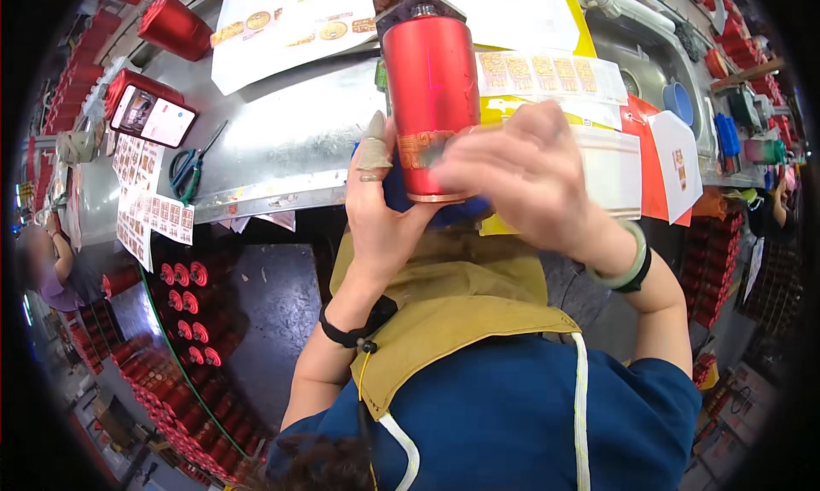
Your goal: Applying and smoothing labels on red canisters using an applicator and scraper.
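Note:
A shiny red metal bottle (432, 72) lies in front of me with its narrow neck pointing away and its base toward me. A gold-printed decal (417, 151) sits on its side near the base. My left hand (382, 222) grips the bottle from the left near the base; pale covers wrap some of its fingertips, and part of the hand is hidden behind the bottle. Over the bottle's lower right side, my right hand (525, 175) is smeared by motion. Its fingertips overlap the decal, and whether they touch it I cannot tell.
Printed decal sheets (295, 21) lie on the metal bench (256, 132). Left of the bottle are green-handled scissors (192, 168), a phone (152, 115) and another red bottle (174, 27). At right are a red sheet (647, 162) and a blue cup (678, 103). Several red bottles (188, 303) stand below.

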Action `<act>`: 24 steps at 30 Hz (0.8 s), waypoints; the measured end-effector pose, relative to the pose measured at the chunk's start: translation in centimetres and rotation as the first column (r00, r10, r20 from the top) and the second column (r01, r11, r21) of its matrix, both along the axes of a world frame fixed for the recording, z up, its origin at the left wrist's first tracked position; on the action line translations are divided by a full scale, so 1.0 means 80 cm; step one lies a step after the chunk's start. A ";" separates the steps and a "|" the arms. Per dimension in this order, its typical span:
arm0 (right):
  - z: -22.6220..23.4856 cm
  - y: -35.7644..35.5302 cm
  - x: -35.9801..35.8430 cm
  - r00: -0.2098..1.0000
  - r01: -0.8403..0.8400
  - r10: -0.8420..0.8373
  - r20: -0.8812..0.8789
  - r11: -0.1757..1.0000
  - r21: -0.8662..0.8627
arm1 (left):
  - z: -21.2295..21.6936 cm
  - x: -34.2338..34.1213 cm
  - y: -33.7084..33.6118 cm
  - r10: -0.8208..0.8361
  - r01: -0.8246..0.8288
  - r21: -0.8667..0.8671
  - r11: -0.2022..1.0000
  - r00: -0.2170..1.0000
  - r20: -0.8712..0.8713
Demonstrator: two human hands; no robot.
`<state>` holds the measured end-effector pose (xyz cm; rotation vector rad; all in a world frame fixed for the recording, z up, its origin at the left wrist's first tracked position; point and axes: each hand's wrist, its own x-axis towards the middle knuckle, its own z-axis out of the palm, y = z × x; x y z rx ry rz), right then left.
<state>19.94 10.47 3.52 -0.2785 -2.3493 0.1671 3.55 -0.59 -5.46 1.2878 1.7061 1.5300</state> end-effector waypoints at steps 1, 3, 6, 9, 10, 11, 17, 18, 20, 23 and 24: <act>0.000 -0.005 0.000 0.997 -0.080 0.080 0.012 0.996 -0.041 | 0.000 -0.001 0.000 0.007 -0.007 0.029 1.000 1.000 -0.001; 0.000 -0.003 -0.001 0.998 0.012 -0.001 0.069 0.988 -0.155 | 0.003 -0.004 -0.003 -0.001 0.008 0.031 1.000 0.977 -0.215; -0.007 0.005 0.000 0.959 0.284 -0.284 -0.002 0.959 -0.001 | 0.008 -0.005 -0.008 0.051 -0.023 0.079 0.997 0.927 -0.372; -0.007 -0.005 -0.001 1.000 0.017 -0.017 0.003 1.000 0.010 | 0.011 -0.003 -0.006 0.076 -0.039 0.108 0.993 0.928 -0.365; -0.007 -0.010 -0.002 0.996 -0.091 0.091 -0.004 0.996 -0.005 | 0.012 -0.002 -0.005 0.082 -0.043 0.112 0.993 0.925 -0.371; -0.002 -0.011 -0.002 0.993 -0.072 0.076 0.086 0.996 -0.052 | 0.012 -0.001 -0.004 0.087 -0.046 0.116 0.992 0.922 -0.377; -0.002 0.040 -0.013 0.955 0.295 -0.292 -0.044 0.935 0.196 | 0.015 -0.006 -0.007 0.049 -0.011 0.099 0.995 0.920 -0.389; -0.001 0.040 -0.015 0.961 0.276 -0.265 -0.077 0.924 0.266 | 0.014 -0.008 -0.006 0.037 0.004 0.097 0.995 0.905 -0.424; -0.007 0.018 -0.014 0.995 0.091 -0.083 -0.056 0.983 0.162 | 0.011 -0.014 -0.004 -0.036 0.052 0.032 0.998 0.924 -0.382; -0.006 -0.015 -0.010 0.964 -0.264 0.264 -0.003 0.963 0.054 | 0.009 -0.010 -0.004 -0.026 0.049 0.040 0.998 0.895 -0.446; 0.000 -0.006 -0.011 0.974 -0.222 0.221 0.051 0.975 0.027 | 0.009 -0.010 -0.005 0.013 0.017 0.075 0.997 0.924 -0.381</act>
